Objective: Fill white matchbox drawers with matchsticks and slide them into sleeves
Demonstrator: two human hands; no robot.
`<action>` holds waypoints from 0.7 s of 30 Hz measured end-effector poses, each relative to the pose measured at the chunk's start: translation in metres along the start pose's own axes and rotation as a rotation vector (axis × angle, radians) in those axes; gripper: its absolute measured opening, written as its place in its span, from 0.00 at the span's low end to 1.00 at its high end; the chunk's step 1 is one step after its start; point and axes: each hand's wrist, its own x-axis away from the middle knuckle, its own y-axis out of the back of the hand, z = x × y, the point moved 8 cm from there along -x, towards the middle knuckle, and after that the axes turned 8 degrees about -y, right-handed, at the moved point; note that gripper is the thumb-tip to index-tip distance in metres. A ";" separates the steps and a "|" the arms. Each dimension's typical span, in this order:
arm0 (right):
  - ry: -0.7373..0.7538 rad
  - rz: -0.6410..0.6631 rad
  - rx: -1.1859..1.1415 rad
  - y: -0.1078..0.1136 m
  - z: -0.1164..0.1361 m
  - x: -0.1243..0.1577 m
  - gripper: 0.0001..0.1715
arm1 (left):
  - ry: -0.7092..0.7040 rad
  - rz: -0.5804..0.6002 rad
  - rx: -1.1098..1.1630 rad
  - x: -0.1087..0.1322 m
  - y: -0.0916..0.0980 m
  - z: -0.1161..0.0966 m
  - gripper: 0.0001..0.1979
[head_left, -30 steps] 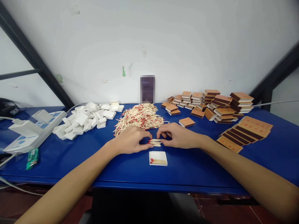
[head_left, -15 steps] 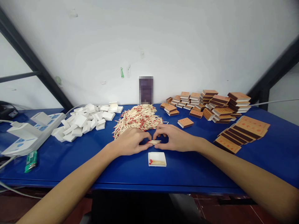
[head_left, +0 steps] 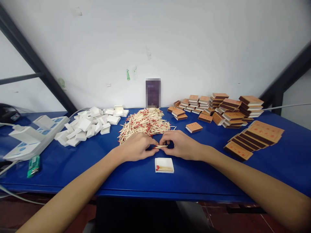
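A few matches [head_left: 161,146] lie level between my two hands, their red heads toward the left. My left hand [head_left: 138,147] pinches the head end with thumb and fingers. At the other end, my right hand [head_left: 182,146] has its thumb and curled fingers closed on the sticks. Just below the hands on the blue table sits a white matchbox tray [head_left: 167,161], with several matches along its near side, heads to the left. Behind my hands spreads a big heap of loose red-headed matches [head_left: 145,121].
White empty trays [head_left: 85,124] are piled at the left, beside a power strip [head_left: 36,139] with plugs and a green lighter [head_left: 33,166]. Matchboxes [head_left: 232,115] stand stacked at the back right; flat orange sleeves [head_left: 263,132] lie fanned nearer. A pixelated dark rectangle [head_left: 153,93] leans against the wall.
Both hands stay almost in place, still pinching the matches, which now look slightly crossed and tilted. The whole view has shifted a little.
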 end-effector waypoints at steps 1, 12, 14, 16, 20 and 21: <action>0.007 -0.007 0.007 0.000 0.000 0.000 0.04 | -0.004 -0.002 0.001 0.000 0.000 0.000 0.11; 0.040 -0.038 0.114 0.002 0.006 0.000 0.10 | 0.090 -0.030 -0.022 0.001 -0.001 0.007 0.09; 0.045 -0.049 0.151 0.001 0.007 0.001 0.10 | 0.123 -0.030 -0.004 0.001 -0.003 0.009 0.08; 0.055 -0.045 0.159 0.000 0.007 0.001 0.10 | 0.142 -0.033 0.020 0.001 -0.004 0.011 0.08; 0.042 -0.059 0.085 0.007 0.010 0.002 0.10 | 0.154 -0.063 0.105 0.001 -0.001 0.010 0.08; 0.026 -0.068 0.057 0.011 0.012 0.003 0.10 | 0.152 -0.078 0.135 0.001 0.002 0.009 0.07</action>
